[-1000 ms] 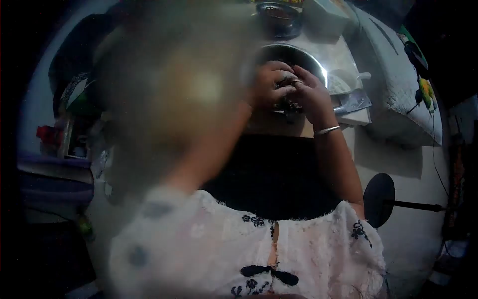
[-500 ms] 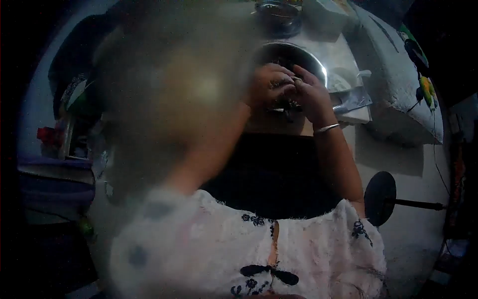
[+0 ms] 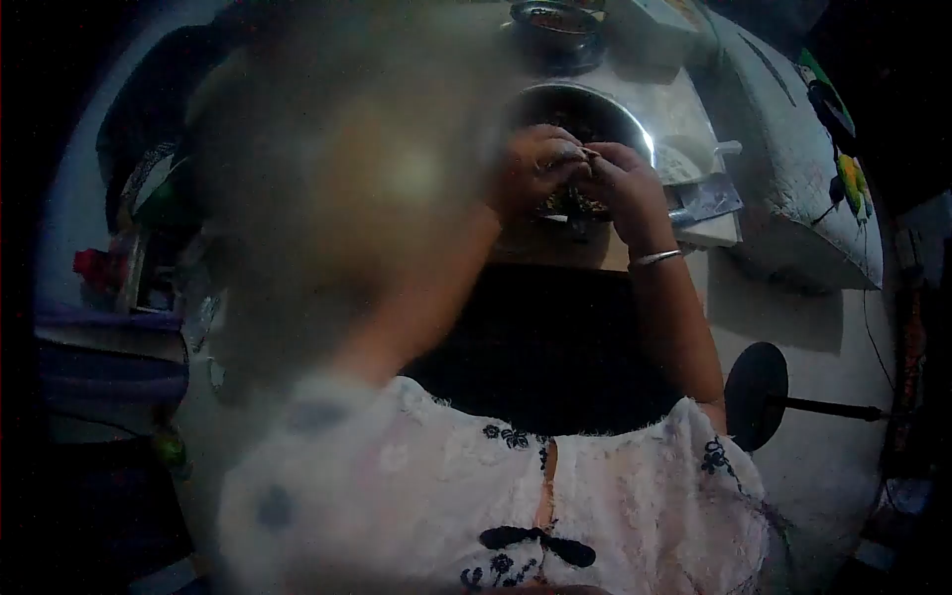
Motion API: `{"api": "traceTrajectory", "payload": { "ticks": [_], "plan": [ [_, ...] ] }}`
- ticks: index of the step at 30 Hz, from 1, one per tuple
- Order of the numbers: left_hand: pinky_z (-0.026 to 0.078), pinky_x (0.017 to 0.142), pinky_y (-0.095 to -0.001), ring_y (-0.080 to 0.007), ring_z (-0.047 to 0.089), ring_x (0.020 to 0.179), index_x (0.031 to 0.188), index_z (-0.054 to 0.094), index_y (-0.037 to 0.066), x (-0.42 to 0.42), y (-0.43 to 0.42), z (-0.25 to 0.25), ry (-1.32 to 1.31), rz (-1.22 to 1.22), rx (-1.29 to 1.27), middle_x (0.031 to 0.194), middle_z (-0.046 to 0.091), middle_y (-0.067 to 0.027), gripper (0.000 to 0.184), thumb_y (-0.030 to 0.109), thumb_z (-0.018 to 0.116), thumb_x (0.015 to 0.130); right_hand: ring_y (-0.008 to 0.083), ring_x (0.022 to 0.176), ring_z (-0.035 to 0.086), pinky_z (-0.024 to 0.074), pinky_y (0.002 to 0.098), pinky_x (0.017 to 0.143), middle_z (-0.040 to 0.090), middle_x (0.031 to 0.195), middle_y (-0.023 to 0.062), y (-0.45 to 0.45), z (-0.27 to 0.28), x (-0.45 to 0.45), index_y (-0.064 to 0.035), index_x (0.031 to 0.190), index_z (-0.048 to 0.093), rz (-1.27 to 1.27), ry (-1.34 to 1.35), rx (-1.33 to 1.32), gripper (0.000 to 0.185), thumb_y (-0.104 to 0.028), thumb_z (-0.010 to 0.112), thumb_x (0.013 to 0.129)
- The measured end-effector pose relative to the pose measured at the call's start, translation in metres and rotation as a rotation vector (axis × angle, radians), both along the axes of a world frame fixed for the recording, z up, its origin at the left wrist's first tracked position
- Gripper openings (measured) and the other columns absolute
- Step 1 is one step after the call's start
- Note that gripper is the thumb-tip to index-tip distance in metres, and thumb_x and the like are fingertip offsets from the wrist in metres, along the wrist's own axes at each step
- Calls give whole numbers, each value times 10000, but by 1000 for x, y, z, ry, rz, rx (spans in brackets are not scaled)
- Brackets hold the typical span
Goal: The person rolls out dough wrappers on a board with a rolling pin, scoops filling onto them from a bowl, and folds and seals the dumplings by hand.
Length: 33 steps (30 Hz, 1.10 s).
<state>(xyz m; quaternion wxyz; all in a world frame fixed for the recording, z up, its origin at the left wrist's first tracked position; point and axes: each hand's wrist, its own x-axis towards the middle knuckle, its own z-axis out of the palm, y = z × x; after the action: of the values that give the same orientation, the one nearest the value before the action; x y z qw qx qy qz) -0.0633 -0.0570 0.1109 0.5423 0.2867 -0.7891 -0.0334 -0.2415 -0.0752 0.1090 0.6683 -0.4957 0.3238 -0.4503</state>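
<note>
My left hand [image 3: 540, 169] and my right hand [image 3: 630, 188] meet over a wide metal bowl [image 3: 630, 114], fingertips pressed together. Both are closed around something small and pale [image 3: 585, 155] that the fingers mostly cover; its kind is not clear. Pale patches show on the left hand's fingers. Dark, crumbly-looking contents [image 3: 580, 205] show in the bowl below and between the hands. A bracelet [image 3: 656, 257] circles my right wrist. Blur on the lens covers part of my left forearm.
Behind the bowl stands another dark round pot [image 3: 557, 40]. To the right lie a pale plate [image 3: 684, 159] and a clear plastic packet [image 3: 706, 201] on a light board. A white block-like ledge [image 3: 793, 169] rises further right, with a dark round disc on a rod [image 3: 759, 397] below.
My fingers have shifted slightly around the small pale thing, the right-hand fingers curling in closer. More of the bowl's contents shows beneath the hands.
</note>
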Motion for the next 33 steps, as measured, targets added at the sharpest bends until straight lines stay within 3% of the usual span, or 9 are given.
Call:
{"api": "traceTrajectory", "payload": {
  "ticks": [8,15,21,23,27,29,33],
  "plan": [
    [507,744,-331,-266,627,849,897,649,51,0,0,-2,0,61,97,898,641,-114,161,79,693,745,126,827,601,483,257,746,651,900,60,12,12,5,-2,971,632,-150,342,-240,160,-89,586,845],
    [504,731,-330,-272,622,831,892,647,49,1,-1,-2,-43,77,117,886,638,-114,158,91,693,747,129,821,602,483,259,741,652,892,60,8,8,6,-6,971,639,-202,410,-329,169,-105,600,839],
    [500,684,-346,-280,611,786,849,632,46,0,-6,-5,-57,101,70,835,618,-119,121,93,687,752,152,830,602,490,266,731,632,975,79,9,11,-2,-5,1069,602,-158,261,-132,263,-112,610,829],
    [498,674,-349,-293,604,762,837,624,48,-1,-7,-6,-39,123,28,816,610,-122,100,81,674,758,172,842,606,496,271,741,616,1027,105,10,12,-5,-8,1141,561,-47,-1,57,341,-90,618,815],
    [497,674,-348,-294,604,762,846,623,50,-3,-8,-7,-25,172,64,817,608,-123,98,75,666,761,183,880,604,496,277,765,605,1056,124,10,-1,-9,-6,1180,533,44,-121,-83,385,-63,617,808],
    [463,663,-397,-330,577,758,794,601,53,-5,-12,-10,40,134,66,795,587,-139,96,66,662,721,179,921,596,491,285,790,609,1062,120,15,3,-5,-15,1175,536,-57,58,-234,384,-55,629,804],
    [462,660,-401,-335,575,762,791,592,51,-5,-14,-13,56,108,38,798,587,-141,87,74,656,737,175,949,590,489,291,801,609,1069,116,13,-1,-1,-26,1168,539,-152,247,-259,371,-70,634,812]
  ]
}}
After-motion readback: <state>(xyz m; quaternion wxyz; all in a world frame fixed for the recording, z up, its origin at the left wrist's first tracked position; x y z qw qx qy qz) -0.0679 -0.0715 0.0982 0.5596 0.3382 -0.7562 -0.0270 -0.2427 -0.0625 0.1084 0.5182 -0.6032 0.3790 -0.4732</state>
